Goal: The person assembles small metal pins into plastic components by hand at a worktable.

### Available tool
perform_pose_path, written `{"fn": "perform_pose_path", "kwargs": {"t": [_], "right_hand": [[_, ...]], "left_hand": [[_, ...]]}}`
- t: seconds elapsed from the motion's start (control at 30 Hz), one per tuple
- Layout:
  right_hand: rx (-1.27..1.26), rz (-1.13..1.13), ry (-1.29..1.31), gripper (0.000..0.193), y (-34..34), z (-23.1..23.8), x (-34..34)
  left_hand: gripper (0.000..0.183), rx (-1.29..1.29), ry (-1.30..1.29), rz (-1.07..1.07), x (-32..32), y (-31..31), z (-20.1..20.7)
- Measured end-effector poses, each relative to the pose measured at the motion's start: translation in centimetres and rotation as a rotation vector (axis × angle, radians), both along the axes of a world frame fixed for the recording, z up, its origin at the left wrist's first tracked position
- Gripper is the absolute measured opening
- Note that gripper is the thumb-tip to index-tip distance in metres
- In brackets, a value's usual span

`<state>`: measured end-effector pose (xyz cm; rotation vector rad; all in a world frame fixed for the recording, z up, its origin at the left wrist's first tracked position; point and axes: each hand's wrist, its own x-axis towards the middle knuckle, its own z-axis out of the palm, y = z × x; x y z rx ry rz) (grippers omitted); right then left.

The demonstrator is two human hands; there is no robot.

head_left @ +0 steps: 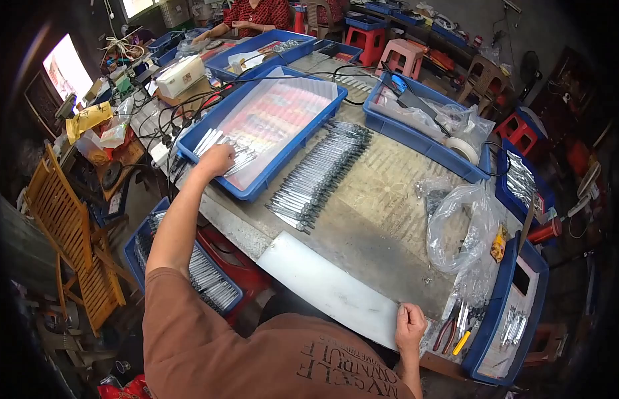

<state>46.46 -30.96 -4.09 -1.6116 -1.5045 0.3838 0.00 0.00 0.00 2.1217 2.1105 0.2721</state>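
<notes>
My left hand (pixel 218 159) reaches into a long blue tray (pixel 257 187) lined with translucent sheet. Its fingers curl down among slim silver metal pieces (pixel 242 158); their tips are hidden, so I cannot make out what they grip. My right hand (pixel 410 324) is closed at the right end of a white board (pixel 333 282) along the table's near edge. Whatever lies inside that hand, if anything, does not show. Between the trays, a long row of slim silver-and-dark metal parts (pixel 323 173) lies side by side on the table.
Pliers (pixel 446 332) and a yellow-handled tool (pixel 462 342) lie right of my right hand. Clear plastic bags (pixel 459 233) cover the table's right part. Another blue tray (pixel 426 153) holds bags and a tape roll (pixel 461 150). Black cables (pixel 173 126) run along the left. A person (pixel 256 14) sits across the table.
</notes>
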Motion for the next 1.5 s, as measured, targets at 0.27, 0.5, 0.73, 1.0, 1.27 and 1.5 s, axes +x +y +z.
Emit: {"fn": "perform_pose_path", "kwargs": {"t": [0.27, 0.5, 0.73, 1.0, 1.27, 1.5], "right_hand": [[0.018, -0.001, -0.028, 0.005, -0.1, 0.2, -0.9], [0.015, -0.010, -0.053, 0.005, -0.1, 0.0, -0.4], [0.010, -0.006, -0.048, 0.006, -0.1, 0.1, -0.2], [-0.016, -0.005, -0.035, 0.004, 0.0, 0.4, -0.2], [-0.050, 0.009, 0.054, 0.007, 0.2, 0.8, -0.1], [-0.057, 0.147, 0.286, 0.011, 0.9, 2.9, -1.9]], "left_hand": [[0.019, -0.160, 0.191, -0.068, 1.9, 1.3, -0.9], [0.020, -0.143, 0.240, -0.086, 3.6, 0.7, 0.0], [0.020, 0.202, -0.046, -0.031, 1.5, 1.4, -1.3], [0.013, 0.048, -1.062, -0.162, 9.3, -4.1, 5.0], [0.011, -0.526, -1.418, -0.376, 22.0, -13.6, 2.1], [0.011, -0.833, -1.502, -0.442, 28.8, -18.8, -0.5]]}}
